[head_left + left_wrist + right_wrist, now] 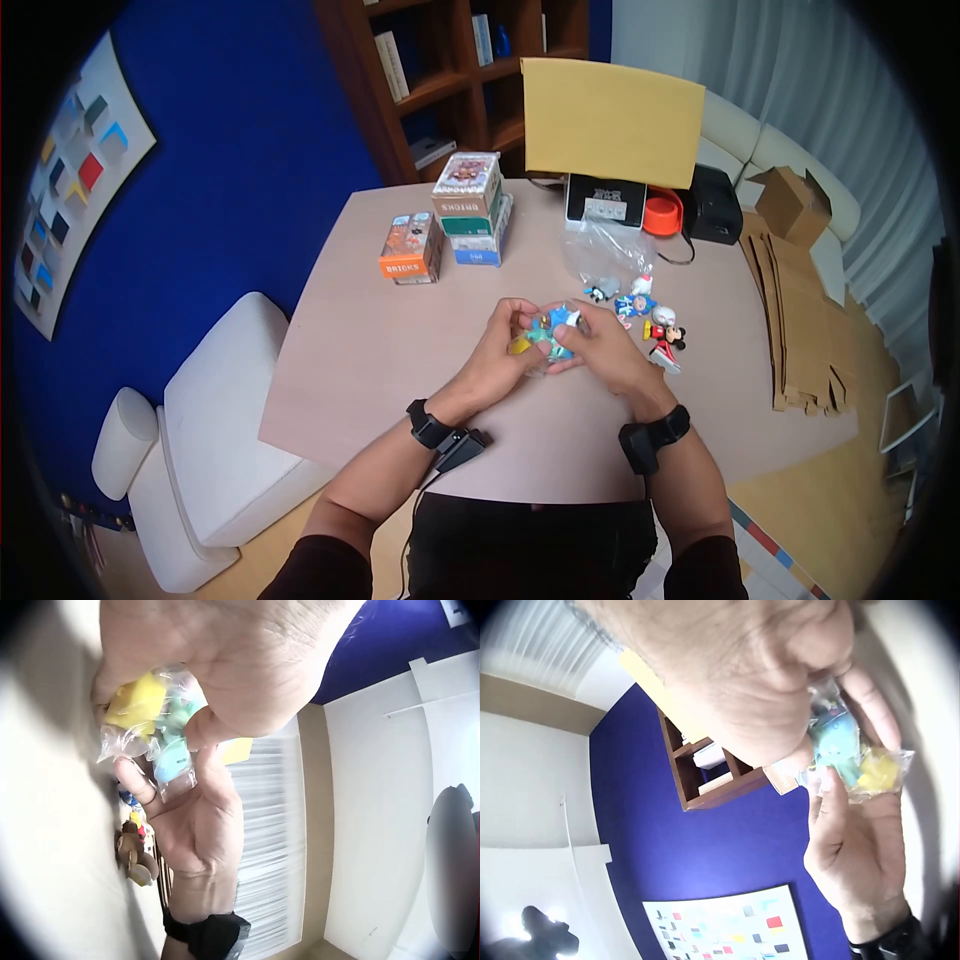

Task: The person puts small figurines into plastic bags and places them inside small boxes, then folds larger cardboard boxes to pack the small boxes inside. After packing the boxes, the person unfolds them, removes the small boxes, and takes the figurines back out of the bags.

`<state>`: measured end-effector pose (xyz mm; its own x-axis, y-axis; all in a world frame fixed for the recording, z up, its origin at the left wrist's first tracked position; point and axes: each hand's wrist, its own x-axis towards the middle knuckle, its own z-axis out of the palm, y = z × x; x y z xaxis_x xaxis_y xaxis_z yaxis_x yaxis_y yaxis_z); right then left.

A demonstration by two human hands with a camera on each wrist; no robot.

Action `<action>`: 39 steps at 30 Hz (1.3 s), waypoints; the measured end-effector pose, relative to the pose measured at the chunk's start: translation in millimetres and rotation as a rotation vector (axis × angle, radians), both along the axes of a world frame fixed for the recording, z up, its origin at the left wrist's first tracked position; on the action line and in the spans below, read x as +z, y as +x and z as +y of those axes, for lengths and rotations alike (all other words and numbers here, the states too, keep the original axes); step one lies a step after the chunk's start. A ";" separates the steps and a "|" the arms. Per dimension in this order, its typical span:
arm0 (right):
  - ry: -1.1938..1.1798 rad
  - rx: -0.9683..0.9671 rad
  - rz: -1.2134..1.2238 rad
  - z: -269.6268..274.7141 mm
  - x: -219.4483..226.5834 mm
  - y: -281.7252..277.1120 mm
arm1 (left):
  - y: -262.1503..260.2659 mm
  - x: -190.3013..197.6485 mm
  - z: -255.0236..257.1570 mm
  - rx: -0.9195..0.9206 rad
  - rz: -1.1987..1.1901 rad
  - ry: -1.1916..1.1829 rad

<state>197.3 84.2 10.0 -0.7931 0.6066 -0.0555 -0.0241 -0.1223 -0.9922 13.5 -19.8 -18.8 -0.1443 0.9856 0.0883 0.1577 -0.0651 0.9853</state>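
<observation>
Both hands hold a clear plastic bag with blue, green and yellow pieces inside, above the table near its front. The left hand grips the bag's left side, its thumb on the plastic. On the right side, the right hand pinches it between thumb and fingers. In the left wrist view a yellow piece and a light blue one show through the plastic. The right wrist view shows a teal piece beside a yellow one.
Several small figures, one with round black ears, lie right of the hands, near an empty clear bag. Stacked boxes and an orange box stand at the back left. Folded cardboard leans at the right edge.
</observation>
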 end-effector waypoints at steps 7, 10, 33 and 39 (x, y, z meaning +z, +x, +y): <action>-0.119 -0.197 0.039 5.8 -3.1 -0.6 | -47.0 75.6 16.5 0.281 0.554 0.156; -0.139 -0.195 0.044 6.3 -2.3 -0.2 | -52.5 117.1 38.9 0.638 0.902 0.313; -0.103 -0.355 0.287 53.6 20.9 58.3 | -47.8 52.4 12.8 -0.043 -0.451 -0.112; 0.036 -0.476 0.300 51.2 13.8 48.9 | -33.6 35.9 11.2 -0.094 -0.581 -0.252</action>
